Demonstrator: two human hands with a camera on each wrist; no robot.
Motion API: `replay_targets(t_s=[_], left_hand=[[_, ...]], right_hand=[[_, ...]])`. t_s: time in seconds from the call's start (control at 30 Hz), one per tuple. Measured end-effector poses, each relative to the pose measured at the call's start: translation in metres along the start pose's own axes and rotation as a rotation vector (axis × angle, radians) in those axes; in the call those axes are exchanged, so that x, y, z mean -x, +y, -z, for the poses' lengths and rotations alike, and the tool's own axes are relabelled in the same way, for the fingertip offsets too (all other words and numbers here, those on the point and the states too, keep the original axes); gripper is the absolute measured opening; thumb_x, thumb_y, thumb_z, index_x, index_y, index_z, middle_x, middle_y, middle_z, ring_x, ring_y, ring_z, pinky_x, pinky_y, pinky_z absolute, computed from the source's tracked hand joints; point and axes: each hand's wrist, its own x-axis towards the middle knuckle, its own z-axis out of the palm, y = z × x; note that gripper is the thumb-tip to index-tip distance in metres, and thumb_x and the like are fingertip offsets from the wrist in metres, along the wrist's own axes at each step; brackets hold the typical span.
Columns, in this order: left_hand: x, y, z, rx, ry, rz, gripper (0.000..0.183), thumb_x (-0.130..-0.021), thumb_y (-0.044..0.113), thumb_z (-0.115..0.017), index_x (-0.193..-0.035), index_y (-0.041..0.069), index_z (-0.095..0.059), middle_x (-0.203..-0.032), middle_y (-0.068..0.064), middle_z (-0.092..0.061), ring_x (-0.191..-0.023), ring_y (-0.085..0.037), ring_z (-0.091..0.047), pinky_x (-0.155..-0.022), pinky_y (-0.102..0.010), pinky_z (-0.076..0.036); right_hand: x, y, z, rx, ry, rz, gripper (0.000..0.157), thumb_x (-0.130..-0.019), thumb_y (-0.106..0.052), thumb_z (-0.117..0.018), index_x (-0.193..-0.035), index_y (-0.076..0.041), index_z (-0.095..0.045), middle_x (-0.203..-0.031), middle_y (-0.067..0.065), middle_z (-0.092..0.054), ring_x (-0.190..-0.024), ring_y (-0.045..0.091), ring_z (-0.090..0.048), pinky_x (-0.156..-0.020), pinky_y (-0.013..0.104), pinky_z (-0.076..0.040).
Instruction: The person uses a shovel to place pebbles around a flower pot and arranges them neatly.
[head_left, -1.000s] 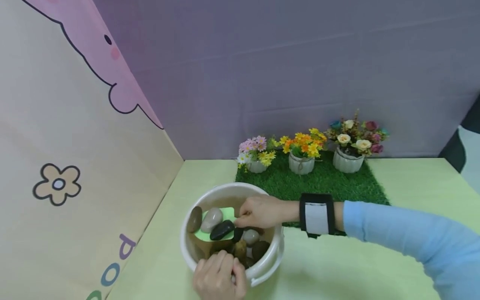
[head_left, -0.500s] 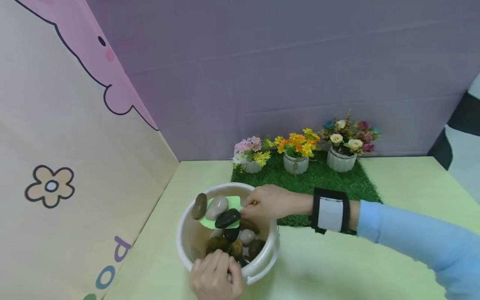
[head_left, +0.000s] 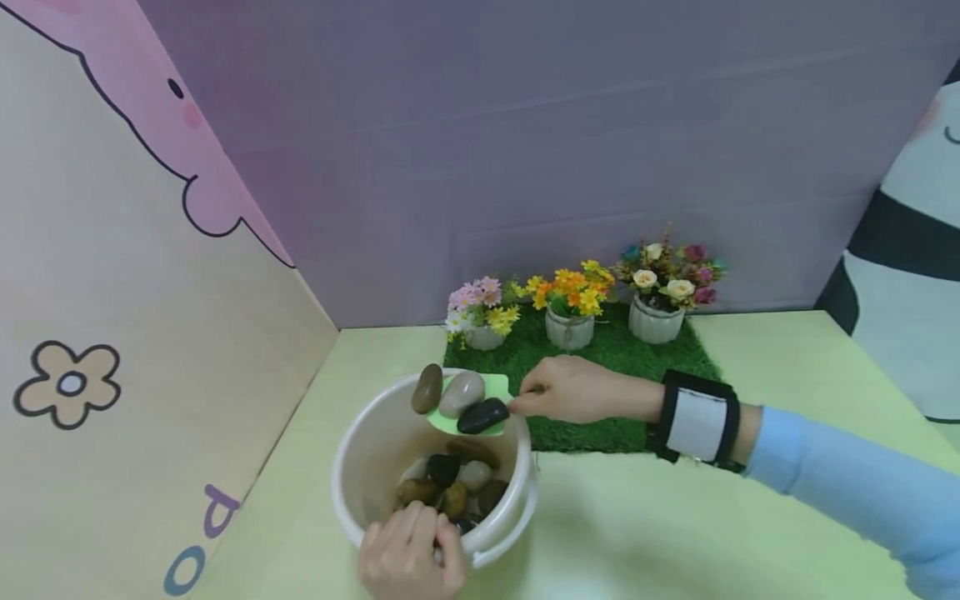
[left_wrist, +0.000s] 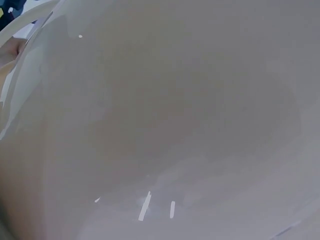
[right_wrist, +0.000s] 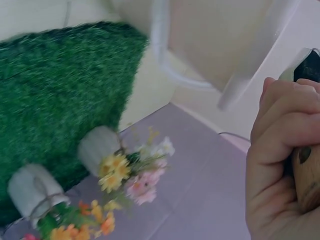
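In the head view my right hand (head_left: 573, 389) grips a small green shovel (head_left: 497, 385) above the far right rim of a white bucket (head_left: 363, 454). The shovel carries a brown stone (head_left: 427, 388), a light grey stone (head_left: 462, 393) and a black stone (head_left: 483, 415). Its wooden handle (right_wrist: 307, 177) shows inside the curled fingers in the right wrist view. My left hand (head_left: 412, 552) holds the bucket's near rim, fingers bent over it. Several smooth stones (head_left: 453, 498) lie at the bottom of the bucket. The left wrist view is filled by the bucket's outer wall (left_wrist: 170, 110).
Behind the bucket, a green turf mat (head_left: 600, 433) bears pots of pink-and-white flowers (head_left: 483, 312), orange-yellow flowers (head_left: 572, 304) and mixed roses (head_left: 663, 292). A patterned wall (head_left: 150, 350) stands left of the pale green table (head_left: 637, 517). The bucket's handle (head_left: 517, 529) hangs along its right side.
My right hand has raised the shovel with its three stones from inside the bucket to above the rim, moving right. My left hand keeps its hold on the rim. The head view has turned slightly right.
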Motion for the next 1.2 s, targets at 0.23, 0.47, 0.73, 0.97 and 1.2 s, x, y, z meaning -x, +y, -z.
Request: replay_targets(t_s=[0.23, 0.47, 0.73, 0.97, 1.2], left_hand=[[-0.002, -0.002, 0.000, 0.006, -0.013, 0.002, 0.018, -0.061, 0.015, -0.040, -0.047, 0.012, -0.029, -0.046, 0.002, -0.026, -0.037, -0.016, -0.018, -0.042, -0.025, -0.010], [-0.006, -0.002, -0.001, 0.007, -0.012, 0.016, 0.019, -0.062, 0.015, -0.039, -0.047, 0.013, -0.028, -0.045, 0.003, -0.026, -0.038, -0.013, -0.015, -0.041, -0.024, -0.009], [-0.006, 0.000, 0.000, 0.013, -0.005, 0.044, 0.019, -0.061, 0.014, -0.039, -0.045, 0.013, -0.030, -0.043, 0.003, -0.028, -0.038, -0.011, -0.015, -0.041, -0.024, -0.010], [-0.006, 0.002, 0.001, 0.039, -0.030, 0.052, 0.022, -0.064, 0.015, -0.039, -0.044, 0.013, -0.031, -0.043, 0.003, -0.031, -0.039, -0.008, -0.015, -0.042, -0.022, -0.009], [0.005, 0.006, 0.017, 0.054, -0.281, 0.152, 0.022, -0.067, 0.017, -0.043, -0.049, 0.015, -0.031, -0.049, 0.008, -0.029, -0.040, -0.011, -0.023, -0.047, -0.021, -0.013]], right_hand=[[0.017, 0.021, 0.005, -0.011, 0.038, -0.042, 0.040, -0.091, -0.036, -0.050, -0.056, -0.019, -0.042, -0.048, -0.006, -0.028, -0.041, 0.009, -0.023, -0.048, 0.022, -0.026], [0.038, 0.039, 0.013, -0.038, 0.094, -0.112, 0.040, -0.091, -0.039, -0.050, -0.058, -0.017, -0.044, -0.048, -0.006, -0.027, -0.042, 0.010, -0.023, -0.046, 0.024, -0.025], [0.060, 0.061, 0.024, -0.021, 0.160, -0.206, 0.040, -0.091, -0.040, -0.049, -0.058, -0.016, -0.046, -0.048, -0.006, -0.029, -0.042, 0.010, -0.024, -0.045, 0.025, -0.025], [0.079, 0.085, 0.028, -0.007, 0.201, -0.274, 0.042, -0.091, -0.040, -0.049, -0.057, -0.016, -0.044, -0.047, -0.007, -0.029, -0.041, 0.009, -0.025, -0.045, 0.025, -0.028], [0.095, 0.109, 0.022, -0.032, 0.227, -0.328, 0.041, -0.091, -0.039, -0.049, -0.058, -0.015, -0.049, -0.047, -0.006, -0.028, -0.041, 0.009, -0.024, -0.044, 0.025, -0.027]])
